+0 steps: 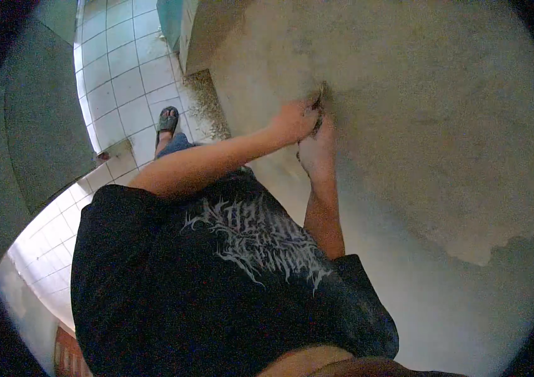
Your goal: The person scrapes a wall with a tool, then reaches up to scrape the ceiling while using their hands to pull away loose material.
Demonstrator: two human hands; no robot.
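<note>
Both of my hands meet close to a wall with a large rough, brownish bare patch. My left hand is closed around a short, dark, thin tool, whose upper end points at the wall. Its exact kind is too blurred to tell. My right hand sits just below, fingers curled, against the lower end of the same tool. A dark band circles the right wrist. Whether the tool's tip touches the wall cannot be made out.
Smooth pale wall surface borders the rough patch below. White floor tiles run along the left, with crumbly debris at the wall's foot. My sandalled foot stands on the tiles. A grey-green panel is at the far left.
</note>
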